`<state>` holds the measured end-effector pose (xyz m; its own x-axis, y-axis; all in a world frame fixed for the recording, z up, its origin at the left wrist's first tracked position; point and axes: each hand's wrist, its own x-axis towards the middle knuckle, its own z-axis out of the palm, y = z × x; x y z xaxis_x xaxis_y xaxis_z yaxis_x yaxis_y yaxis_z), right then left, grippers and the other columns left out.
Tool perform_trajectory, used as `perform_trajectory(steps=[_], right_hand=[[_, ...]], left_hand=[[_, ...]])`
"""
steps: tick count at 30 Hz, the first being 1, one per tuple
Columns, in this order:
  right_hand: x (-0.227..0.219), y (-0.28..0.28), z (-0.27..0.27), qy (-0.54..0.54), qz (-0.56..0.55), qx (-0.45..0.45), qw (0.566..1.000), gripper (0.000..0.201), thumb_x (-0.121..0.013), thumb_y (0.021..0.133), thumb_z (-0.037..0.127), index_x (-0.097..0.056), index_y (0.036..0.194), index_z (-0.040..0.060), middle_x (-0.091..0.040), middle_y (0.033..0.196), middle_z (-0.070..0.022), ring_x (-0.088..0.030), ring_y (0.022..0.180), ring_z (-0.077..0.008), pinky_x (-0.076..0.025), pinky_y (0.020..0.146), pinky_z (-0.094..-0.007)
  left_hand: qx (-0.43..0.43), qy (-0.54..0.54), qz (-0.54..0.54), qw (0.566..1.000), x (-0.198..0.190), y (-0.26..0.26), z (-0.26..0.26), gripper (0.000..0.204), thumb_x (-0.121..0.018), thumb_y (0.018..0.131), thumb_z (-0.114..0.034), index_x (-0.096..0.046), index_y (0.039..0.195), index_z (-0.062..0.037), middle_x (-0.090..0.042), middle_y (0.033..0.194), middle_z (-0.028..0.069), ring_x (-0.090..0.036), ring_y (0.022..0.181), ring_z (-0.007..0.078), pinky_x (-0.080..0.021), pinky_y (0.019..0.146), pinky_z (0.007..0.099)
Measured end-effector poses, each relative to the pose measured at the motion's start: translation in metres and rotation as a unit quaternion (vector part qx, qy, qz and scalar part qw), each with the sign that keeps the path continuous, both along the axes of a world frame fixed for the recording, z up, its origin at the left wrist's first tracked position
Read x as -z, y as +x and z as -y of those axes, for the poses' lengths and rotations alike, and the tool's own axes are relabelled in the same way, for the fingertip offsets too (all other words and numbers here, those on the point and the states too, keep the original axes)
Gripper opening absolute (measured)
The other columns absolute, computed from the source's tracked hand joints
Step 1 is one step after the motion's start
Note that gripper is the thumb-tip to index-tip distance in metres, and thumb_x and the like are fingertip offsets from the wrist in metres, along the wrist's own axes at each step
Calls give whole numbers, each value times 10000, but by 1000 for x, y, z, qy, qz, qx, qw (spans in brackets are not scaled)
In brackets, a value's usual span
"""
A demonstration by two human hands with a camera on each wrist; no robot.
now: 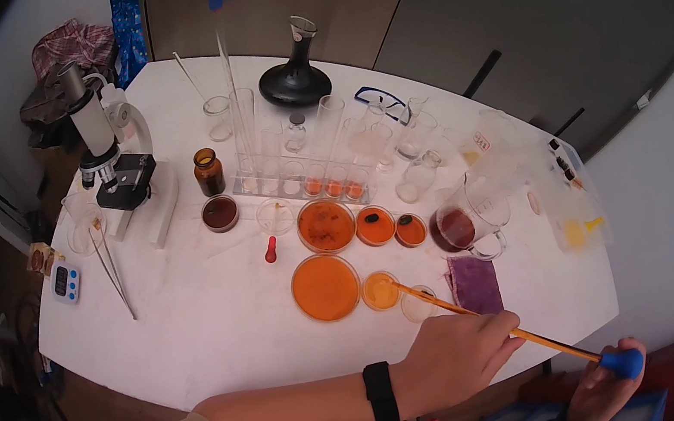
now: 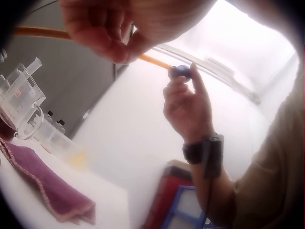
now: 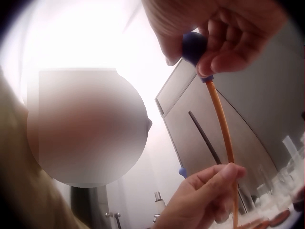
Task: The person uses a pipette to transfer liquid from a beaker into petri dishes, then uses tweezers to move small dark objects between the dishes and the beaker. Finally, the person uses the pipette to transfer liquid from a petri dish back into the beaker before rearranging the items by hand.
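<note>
A long pipette (image 1: 539, 340) filled with orange liquid slants across the front of the table. My left hand (image 1: 455, 357) pinches its tube partway along, as the left wrist view also shows. Its blue rubber bulb (image 3: 193, 47) is between the thumb and fingers of my right hand (image 1: 604, 393), beyond the table's front edge. The pipette's tip overlaps a small dish of yellow-orange liquid (image 1: 379, 293) in the head view. Left of that dish lies a large dish of orange liquid (image 1: 326, 288). A small clear dish (image 1: 418, 306) sits beneath the tube, close to my left hand.
Behind are a large dish with dark specks (image 1: 325, 226), two small orange dishes, a rack (image 1: 264, 188) of tubes and a glass jug (image 1: 477, 211). A purple cloth (image 1: 476, 281) lies at right. A microscope (image 1: 118, 147), tweezers (image 1: 114, 274) and timer (image 1: 66, 283) are left.
</note>
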<state>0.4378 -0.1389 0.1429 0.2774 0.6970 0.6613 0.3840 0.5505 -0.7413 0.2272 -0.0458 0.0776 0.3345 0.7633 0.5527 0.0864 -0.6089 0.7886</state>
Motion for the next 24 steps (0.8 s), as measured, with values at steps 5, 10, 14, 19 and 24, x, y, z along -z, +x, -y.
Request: perform_trajectory(steps=[5,10,14,19,24], right_hand=[[7,12,13,79,-29,7,996,645,-581,955,519,-512,1229,-60,-572,717,-75,-461,516,-118,-440,487,-211],[8,7,26,147,-21,55,987,622,-607,949,491,-496,1228,-54,-541,718,-105,-449,546,-143,-404,453,-225],[14,-1,22,201,-10,113,973,632,-656,922,483,-502,1204,-61,-578,751,-141,-475,558,-156,-390,452,-224],[14,1,12,201,29,138,969,631,-668,921,470,-509,1201,-73,-589,740,-143,-489,542,-167,-380,455,-228],[8,2,-1,194,46,130,971,595,-661,936,439,-528,1182,-86,-604,718,-141,-518,544,-171,-399,459,-236]], left_hand=[[6,67,-28,997,-21,12,2,207,-685,905,-245,-627,1010,-77,-646,723,47,-642,620,233,-482,517,334],[7,148,-13,989,-43,32,-11,290,-711,869,-184,-607,1089,-26,-642,821,57,-650,707,226,-498,546,341],[41,130,41,990,-46,46,-14,378,-674,890,-162,-560,1211,0,-630,912,98,-643,748,260,-506,588,354],[132,40,15,990,-39,55,-14,513,-589,918,-150,-425,1368,33,-595,1044,152,-625,777,330,-505,624,397],[138,22,2,990,-35,54,-19,554,-591,901,-144,-400,1386,46,-592,1062,171,-626,784,344,-503,631,417]])
